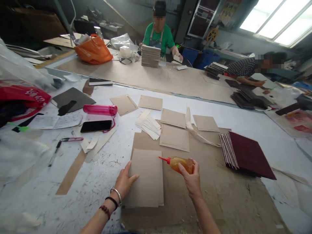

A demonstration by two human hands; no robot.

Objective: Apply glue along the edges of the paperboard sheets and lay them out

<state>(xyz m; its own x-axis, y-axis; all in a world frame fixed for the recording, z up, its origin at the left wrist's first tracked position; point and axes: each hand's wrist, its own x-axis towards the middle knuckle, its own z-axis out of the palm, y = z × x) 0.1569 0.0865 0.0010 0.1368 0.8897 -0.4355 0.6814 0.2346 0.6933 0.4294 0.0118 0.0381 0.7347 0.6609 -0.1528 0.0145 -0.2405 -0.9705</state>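
My right hand (pixel 191 178) is wrapped round a squeeze bottle (pixel 179 164) of amber liquid that looks like glue. Its red nozzle points left, close to the upper right edge of a greyish-brown cardboard sheet (pixel 146 182). That sheet lies on at least one other, whose right edge sticks out beneath it. My left hand (pixel 125 180) rests at the sheet's left edge, thumb and fingers apart. Beyond, smaller cardboard pieces (pixel 174 138) lie spread out, some with a line along one edge. White strips (pixel 148 125) are heaped beside them.
To the right is a stack of dark maroon covers (pixel 251 154). A phone (pixel 96 126), a pink bottle (pixel 98 110) and a pen (pixel 58 144) lie left. Across the table, a person in green (pixel 158 35) sits behind piled boards (pixel 150 56); another person (pixel 246 68) leans over at right.
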